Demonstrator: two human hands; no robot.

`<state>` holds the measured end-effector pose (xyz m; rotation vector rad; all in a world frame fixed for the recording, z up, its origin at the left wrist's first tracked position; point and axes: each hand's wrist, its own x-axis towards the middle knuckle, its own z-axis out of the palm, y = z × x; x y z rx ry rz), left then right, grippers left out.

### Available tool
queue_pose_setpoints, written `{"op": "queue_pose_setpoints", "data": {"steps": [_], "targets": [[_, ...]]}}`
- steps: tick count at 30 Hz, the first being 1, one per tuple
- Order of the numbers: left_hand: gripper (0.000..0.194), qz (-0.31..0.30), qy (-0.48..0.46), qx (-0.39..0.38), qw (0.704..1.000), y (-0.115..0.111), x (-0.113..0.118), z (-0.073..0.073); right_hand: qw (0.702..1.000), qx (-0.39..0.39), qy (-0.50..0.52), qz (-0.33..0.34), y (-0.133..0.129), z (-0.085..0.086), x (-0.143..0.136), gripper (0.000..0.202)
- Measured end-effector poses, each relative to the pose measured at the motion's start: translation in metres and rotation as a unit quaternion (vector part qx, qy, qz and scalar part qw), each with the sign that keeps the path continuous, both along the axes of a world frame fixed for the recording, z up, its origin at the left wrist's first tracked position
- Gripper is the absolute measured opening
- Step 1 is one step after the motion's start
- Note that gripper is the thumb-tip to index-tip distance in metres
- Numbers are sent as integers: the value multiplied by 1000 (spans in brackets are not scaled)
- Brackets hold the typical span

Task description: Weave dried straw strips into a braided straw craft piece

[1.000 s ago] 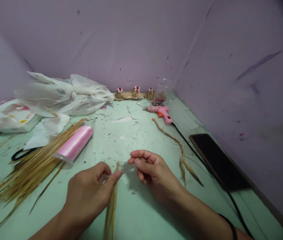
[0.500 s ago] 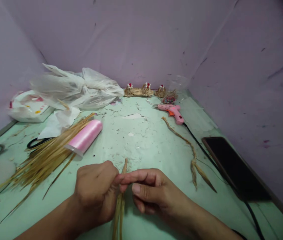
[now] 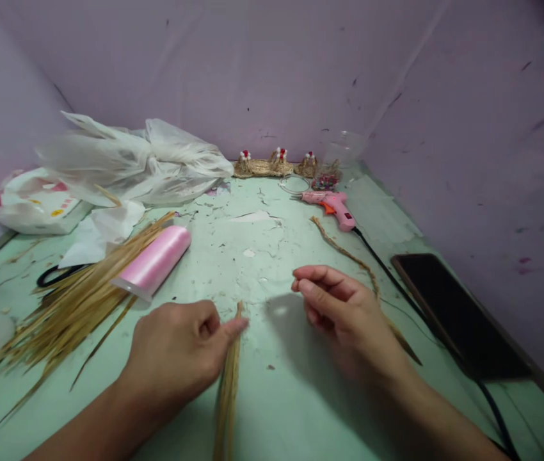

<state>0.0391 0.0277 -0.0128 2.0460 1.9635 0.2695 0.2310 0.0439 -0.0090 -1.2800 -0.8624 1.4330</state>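
My left hand [image 3: 176, 342] is closed, its thumb and fingers pinching a small bundle of dried straw strands [image 3: 228, 403] near the upper end. The bundle's tip pokes up past the thumb, and its loose ends run down out of the bottom of the view. My right hand [image 3: 342, 314] is held above the table to the right, apart from the bundle. Its thumb and forefinger are pressed together; whatever they may hold is too fine to make out. Behind this hand lies a twisted straw cord [image 3: 342, 246], partly covered by it.
Left lie a pink ribbon spool [image 3: 157, 261], a heap of straw [image 3: 75, 314], a black-handled tool [image 3: 56, 275] and plastic bags [image 3: 142, 160]. At the back stand beaded straw pieces [image 3: 265, 168]. A pink glue gun [image 3: 332, 206] with its cord and a phone [image 3: 459, 314] are right.
My right hand has drawn away from the straw bundle, up and to the right. My left hand still pinches the bundle, with its thumb now lying across the top. The view has shifted slightly.
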Motion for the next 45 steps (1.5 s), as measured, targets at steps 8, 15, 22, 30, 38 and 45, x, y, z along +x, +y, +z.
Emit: {"op": "queue_pose_setpoints", "data": {"steps": [8, 15, 22, 30, 38, 45], "targets": [[27, 14, -114, -87, 990, -6, 8, 6, 987, -46, -122, 93, -6, 0, -13, 10], [29, 3, -253, -55, 966, -14, 10, 7, 996, -34, -18, 76, -6, -7, -16, 23], [25, -36, -252, 16, 967, -21, 18, 10, 982, -65, 108, 144, -11, -12, -25, 24], [24, -60, -262, -7, 963, -22, 14, 4, 975, -68, 137, 158, -13, -12, -32, 24], [52, 30, -512, -80, 855, -3, 3, 8, 975, -36, 119, 186, -10, -19, -31, 24], [39, -32, -536, -275, 797, 10, 0, 0, 963, -3, 128, 236, -9, -20, -32, 28]]}}
